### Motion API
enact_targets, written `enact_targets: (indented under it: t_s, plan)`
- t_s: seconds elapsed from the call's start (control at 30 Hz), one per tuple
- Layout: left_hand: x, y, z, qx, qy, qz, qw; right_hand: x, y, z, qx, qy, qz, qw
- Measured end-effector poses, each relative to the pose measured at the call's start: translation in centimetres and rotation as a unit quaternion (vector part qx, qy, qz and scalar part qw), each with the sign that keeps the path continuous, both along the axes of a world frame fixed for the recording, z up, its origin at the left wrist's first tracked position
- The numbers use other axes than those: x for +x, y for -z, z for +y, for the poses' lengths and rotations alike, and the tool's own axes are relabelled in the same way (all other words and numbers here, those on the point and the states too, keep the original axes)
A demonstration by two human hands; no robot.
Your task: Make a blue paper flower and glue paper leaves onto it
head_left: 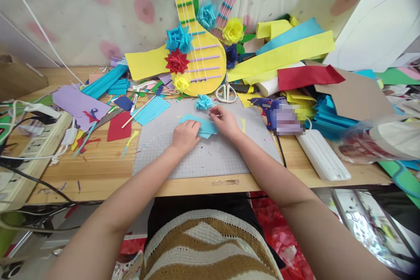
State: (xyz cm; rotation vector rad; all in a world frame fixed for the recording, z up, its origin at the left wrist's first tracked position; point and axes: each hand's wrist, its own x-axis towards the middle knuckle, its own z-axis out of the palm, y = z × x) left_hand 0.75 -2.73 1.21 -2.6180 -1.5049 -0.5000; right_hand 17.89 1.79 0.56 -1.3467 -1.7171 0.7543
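Note:
Light blue paper (pixel 207 127), folded or stacked in layers, lies on a grey cutting mat (pixel 203 162) in front of me. My left hand (pixel 186 134) is closed on the paper's left side, fingers over its top. At the right end of the paper, my right hand (pixel 226 122) has its fingers curled in a pinch; what is between them, if anything, is too small to make out. Just beyond the paper sits a small blue paper flower (pixel 204 102). Scissors (pixel 226 93) with white handles lie at the mat's far edge.
A yellow paper guitar (pixel 210 63) with paper flowers leans at the back. To the right are a blue glue gun (pixel 269 111) and a white power strip (pixel 323 153). Another power strip (pixel 39 148) with cables stands left. A red paper piece (pixel 120 126) lies among scraps.

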Motion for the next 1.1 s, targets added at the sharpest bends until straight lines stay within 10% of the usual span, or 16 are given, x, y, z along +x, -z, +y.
enact_targets:
  t_s: [0.4,0.93,1.1]
  plan:
    - [-3.3,-0.9,1.1,-0.085,-0.031,-0.312,0.946,0.8,-1.0,-1.2,0.092,-0.109,-0.23,0.963]
    - [-5.0,0.1,3.7,-0.15,-0.083,-0.22,0.96,-0.8,-2.6,-1.5,-0.017,-0.108,-0.295,0.949]
    - [-6.6,-0.4,3.9,-0.214,-0.088,-0.389,0.891,-0.9,-2.5,-1.5,0.0,-0.115,-0.28,0.953]
